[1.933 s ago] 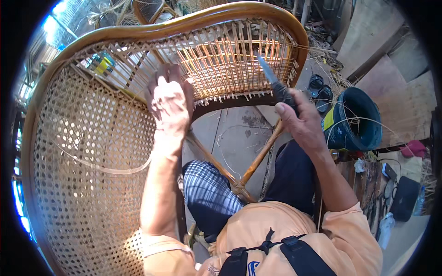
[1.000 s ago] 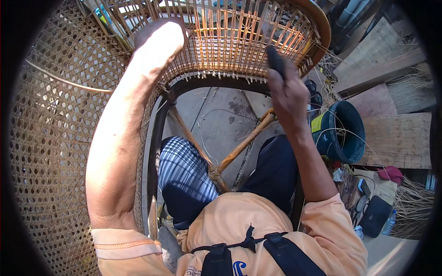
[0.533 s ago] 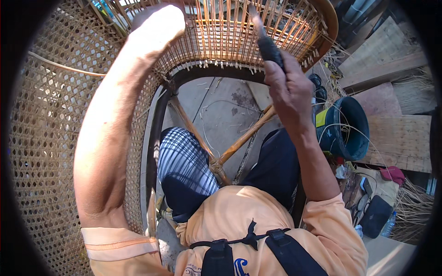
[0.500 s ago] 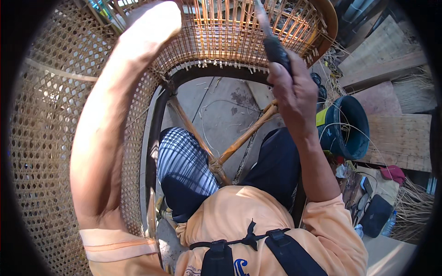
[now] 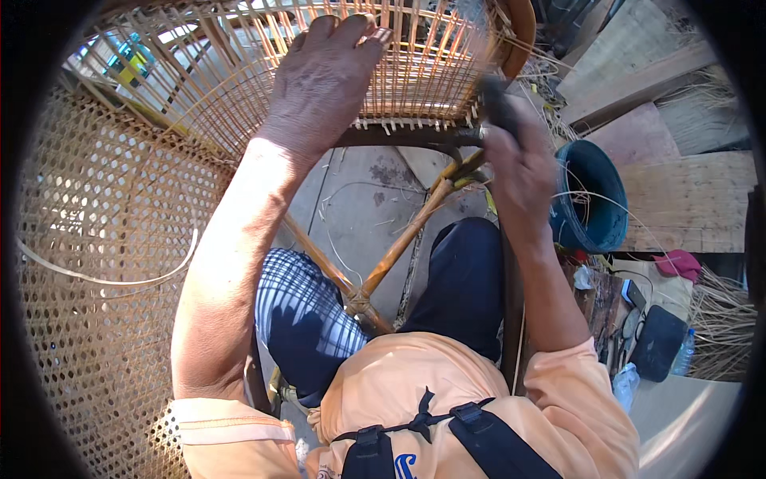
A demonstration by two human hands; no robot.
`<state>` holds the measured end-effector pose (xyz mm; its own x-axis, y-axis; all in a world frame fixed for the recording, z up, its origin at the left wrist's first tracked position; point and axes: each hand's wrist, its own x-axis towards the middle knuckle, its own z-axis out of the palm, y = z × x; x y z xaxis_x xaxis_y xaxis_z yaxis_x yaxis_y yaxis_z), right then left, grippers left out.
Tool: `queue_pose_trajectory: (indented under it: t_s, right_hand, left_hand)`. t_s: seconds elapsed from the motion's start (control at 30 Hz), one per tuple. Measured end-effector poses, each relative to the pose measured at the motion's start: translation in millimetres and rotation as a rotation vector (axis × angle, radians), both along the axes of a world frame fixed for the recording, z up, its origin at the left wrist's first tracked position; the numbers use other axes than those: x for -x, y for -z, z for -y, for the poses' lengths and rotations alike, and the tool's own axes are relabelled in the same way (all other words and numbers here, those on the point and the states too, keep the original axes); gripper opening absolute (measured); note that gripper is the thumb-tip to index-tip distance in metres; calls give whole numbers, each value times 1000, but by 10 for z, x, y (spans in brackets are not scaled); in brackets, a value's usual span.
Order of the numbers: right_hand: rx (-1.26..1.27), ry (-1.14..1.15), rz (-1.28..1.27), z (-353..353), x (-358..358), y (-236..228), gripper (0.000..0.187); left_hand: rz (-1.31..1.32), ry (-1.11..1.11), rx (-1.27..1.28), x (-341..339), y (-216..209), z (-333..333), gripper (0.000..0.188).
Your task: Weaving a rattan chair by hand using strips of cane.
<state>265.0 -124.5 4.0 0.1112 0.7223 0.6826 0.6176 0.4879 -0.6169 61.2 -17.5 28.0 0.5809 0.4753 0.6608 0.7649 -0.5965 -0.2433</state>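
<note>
My left hand (image 5: 323,84) reaches over the woven rattan panel (image 5: 423,76), its fingers bent and drawn together at the upright canes. What its fingertips pinch, if anything, is too small to tell. At the panel's right end, my right hand (image 5: 523,160) is closed round the black handle (image 5: 499,104) of a slim tool. Motion smears the tool's metal end, so its exact kind is unclear. Short cut cane ends stick out along the panel's lower edge, above a dark curved frame bar (image 5: 391,137).
Open-weave cane (image 5: 104,343) covers the left side, with a loose pale strip (image 5: 120,281) across it. Crossed poles (image 5: 403,243) stand between my knees. To the right are a dark teal bucket (image 5: 594,227), wooden boards (image 5: 686,211), a black pouch (image 5: 661,343) and cane bundles (image 5: 722,327).
My left hand has come down and right from the panel's upper left onto its middle. My right hand keeps the tool, now blurred and slightly lower. The whole view has shifted a little.
</note>
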Motion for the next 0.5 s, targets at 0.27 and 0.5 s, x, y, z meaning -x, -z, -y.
queue_pose_trajectory:
  t_s: [0.27, 0.5]
  right_hand:
    - [-6, -11, -186, 146, 34, -129, 31]
    - [113, 2, 124, -99, 45, 42, 27]
  left_hand:
    - [-121, -117, 12, 11, 247, -65, 41]
    - [-48, -116, -3, -30, 174, -52, 41]
